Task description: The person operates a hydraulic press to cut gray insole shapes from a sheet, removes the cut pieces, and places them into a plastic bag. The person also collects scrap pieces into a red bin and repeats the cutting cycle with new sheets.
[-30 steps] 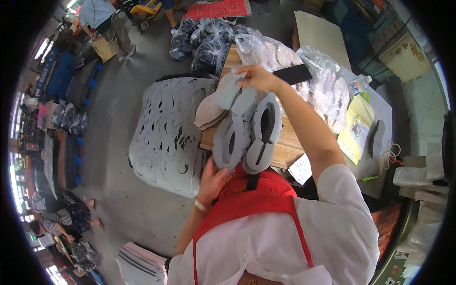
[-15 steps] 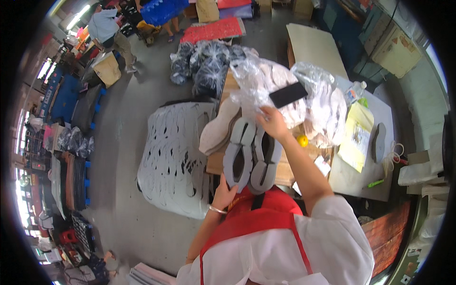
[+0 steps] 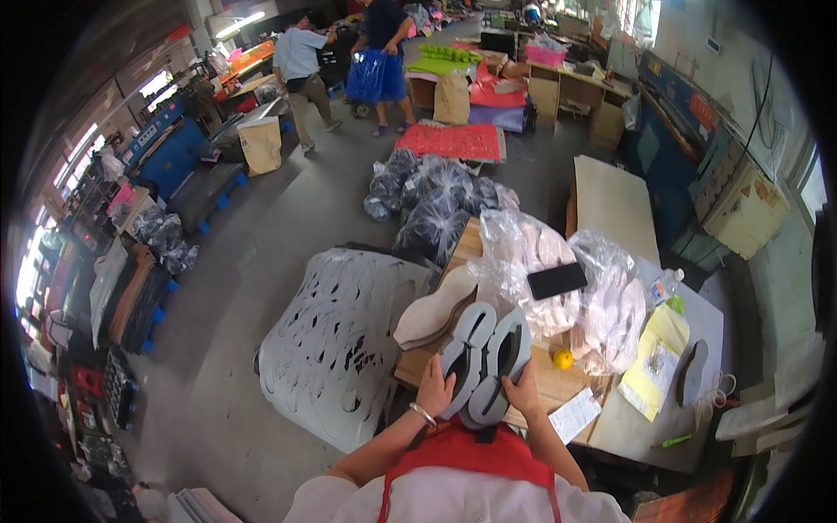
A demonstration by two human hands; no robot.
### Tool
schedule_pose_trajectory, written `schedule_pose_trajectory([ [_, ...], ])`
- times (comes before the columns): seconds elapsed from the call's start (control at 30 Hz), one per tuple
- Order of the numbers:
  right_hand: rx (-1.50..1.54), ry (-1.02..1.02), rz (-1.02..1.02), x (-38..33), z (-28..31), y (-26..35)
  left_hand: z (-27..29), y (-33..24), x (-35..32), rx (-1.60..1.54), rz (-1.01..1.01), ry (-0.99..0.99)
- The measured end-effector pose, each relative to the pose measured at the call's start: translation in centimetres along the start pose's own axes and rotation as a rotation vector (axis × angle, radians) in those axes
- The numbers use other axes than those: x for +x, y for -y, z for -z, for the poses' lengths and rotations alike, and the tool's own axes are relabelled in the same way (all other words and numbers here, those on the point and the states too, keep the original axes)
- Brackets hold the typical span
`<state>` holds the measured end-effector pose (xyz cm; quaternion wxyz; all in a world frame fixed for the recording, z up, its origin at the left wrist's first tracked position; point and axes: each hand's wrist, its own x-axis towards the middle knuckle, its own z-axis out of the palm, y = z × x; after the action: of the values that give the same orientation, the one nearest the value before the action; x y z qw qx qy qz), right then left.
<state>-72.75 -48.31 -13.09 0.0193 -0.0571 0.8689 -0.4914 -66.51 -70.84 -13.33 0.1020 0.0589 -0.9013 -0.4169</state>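
Observation:
Two stacks of grey shoe-sole cut-outs point(image 3: 472, 392) with long dark openings lie side by side in front of me, at the near edge of the wooden table. My left hand point(image 3: 433, 388) grips the outer side of the left stack, thumb toward its top. Around the outer side of the right stack is my right hand point(image 3: 525, 394), its fingers partly hidden. Just beyond them, to the left, rests a pile of pale sole-shaped pieces point(image 3: 434, 314). Clear plastic bags point(image 3: 532, 253) of pale pieces stand farther back, with a black phone point(image 3: 556, 281) on top.
A large stack of cut-out grey sheets point(image 3: 336, 349) stands left of the table. A yellow round object point(image 3: 562, 358), a white paper slip point(image 3: 575, 415), yellow paper point(image 3: 656, 357) and a bottle point(image 3: 665, 285) lie to the right. Dark bags point(image 3: 436, 213) and two people point(image 3: 301, 65) are farther off.
My right hand has left the plastic bag and come back to the right stack of sole cut-outs. My left hand stays on the left stack. The view has tilted up, showing more of the room.

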Motion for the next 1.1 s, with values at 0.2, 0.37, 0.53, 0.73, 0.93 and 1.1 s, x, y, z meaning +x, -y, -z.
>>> schedule_pose_trajectory([
  [0.2, 0.528, 0.106, -0.187, -0.4, 0.9, 0.9, 0.5, 1.0, 0.1, -0.235, 0.041, -0.043],
  [0.37, 0.582, -0.031, -0.260, 0.0, -1.3, -1.4, 0.3, 1.0, 0.9, -0.222, 0.063, -0.010],
  [0.53, 0.627, 0.080, -0.231, 0.0, -1.0, -3.1, 0.4, 2.5, 1.1, -0.397, 0.172, 0.087],
  [0.73, 1.040, 0.116, -0.503, 0.0, -1.5, -2.8, -3.3, 7.5, 2.5, -0.850, 0.484, 0.139],
  [0.93, 1.107, 0.136, -0.627, 0.8, -2.6, -3.9, -3.7, 8.7, 3.2, -1.194, 0.655, 0.389],
  [1.1, 1.134, 0.275, -0.379, 0.6, -1.7, -3.2, -0.5, 4.2, 2.7, -1.123, 0.514, 0.191],
])
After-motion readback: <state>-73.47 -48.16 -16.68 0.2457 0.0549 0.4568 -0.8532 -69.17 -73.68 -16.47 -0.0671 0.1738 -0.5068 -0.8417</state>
